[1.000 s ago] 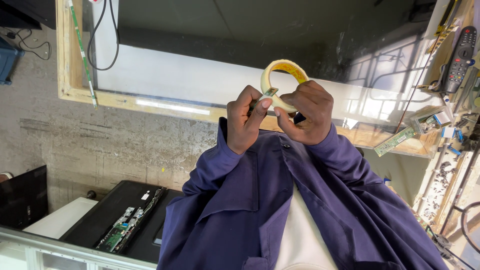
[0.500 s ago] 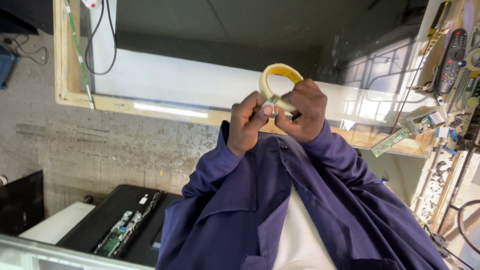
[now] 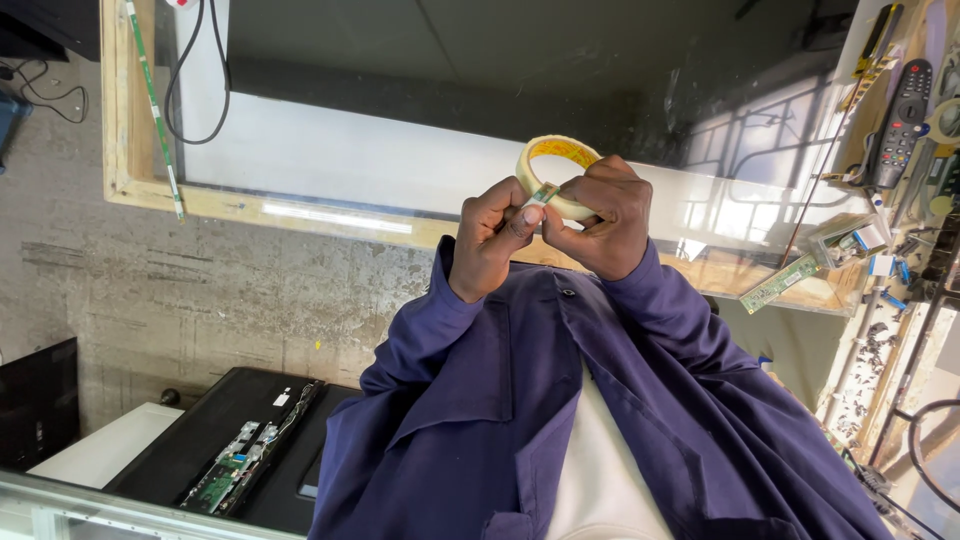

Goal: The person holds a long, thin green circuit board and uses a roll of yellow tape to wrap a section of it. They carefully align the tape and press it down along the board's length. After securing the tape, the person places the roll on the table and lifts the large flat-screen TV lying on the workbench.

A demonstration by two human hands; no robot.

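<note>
Above a wooden-framed glass panel [image 3: 300, 215], both hands pinch a tape roll [image 3: 555, 170] between them.

Bright, even daylight fills the scene, and it comes in from the right, where a window grid reflects as a washed-out white patch on the glossy dark panel [image 3: 560, 60]. A second streak of glare runs along the panel's lower edge, pale and hazy. The hands [image 3: 555, 225] sit sharp and well lit in the centre, skin detail crisp, with soft shadow tucked between the fingers. The blue sleeves [image 3: 640, 400] show gentle fold shadows, nothing harsh. The wide lens bends the wooden frame [image 3: 125, 120] at the left edge and stretches the cluttered right margin. The upper panel stays deep and dark; the lower left corner goes slightly soft.
</note>
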